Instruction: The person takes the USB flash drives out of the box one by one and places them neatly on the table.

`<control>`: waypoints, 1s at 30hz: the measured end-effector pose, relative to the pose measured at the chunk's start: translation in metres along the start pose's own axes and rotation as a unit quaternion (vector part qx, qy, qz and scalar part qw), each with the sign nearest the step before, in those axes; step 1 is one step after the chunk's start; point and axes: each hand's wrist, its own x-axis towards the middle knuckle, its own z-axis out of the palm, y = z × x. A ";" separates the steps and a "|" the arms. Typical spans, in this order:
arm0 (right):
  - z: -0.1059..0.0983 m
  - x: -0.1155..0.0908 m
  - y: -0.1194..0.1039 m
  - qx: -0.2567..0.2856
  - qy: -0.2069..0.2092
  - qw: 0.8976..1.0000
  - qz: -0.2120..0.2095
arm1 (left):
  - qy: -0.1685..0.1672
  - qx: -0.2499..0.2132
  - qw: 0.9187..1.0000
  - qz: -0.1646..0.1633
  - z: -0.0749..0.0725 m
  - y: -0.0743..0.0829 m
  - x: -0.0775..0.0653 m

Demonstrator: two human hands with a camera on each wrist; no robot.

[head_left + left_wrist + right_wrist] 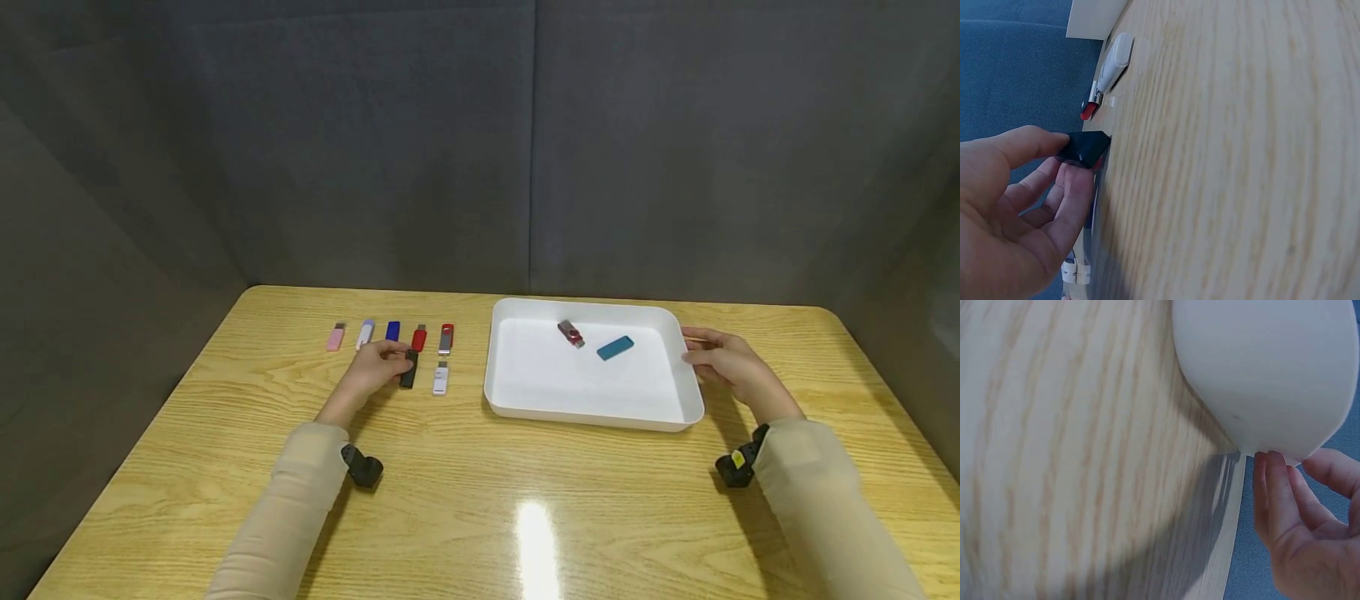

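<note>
My left hand [372, 367] pinches a black USB stick [408, 371] between thumb and fingers. In the left wrist view the black stick's [1083, 149] far end is right at the tabletop. A white USB stick [440, 379] lies just right of it. Behind are a red stick [419, 338], a blue one [393, 331] and a red-and-silver swivel one [447, 339]. My right hand [723, 362] holds the right end of a white tray [585, 410], thumb at the rim and fingers against the outer wall. Inside lie a dark red swivel stick [571, 333] and a teal stick [616, 347].
Farther left in the back row are a pink USB stick [336, 337] and a white-lilac one [365, 333]. The wooden table [450, 492] ends at a dark grey fabric partition [375, 167], which also rises on both sides.
</note>
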 end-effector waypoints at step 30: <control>0.002 -0.003 -0.004 -0.019 0.001 1.000 0.008 | 0.012 0.009 1.000 -0.011 0.002 -0.001 0.002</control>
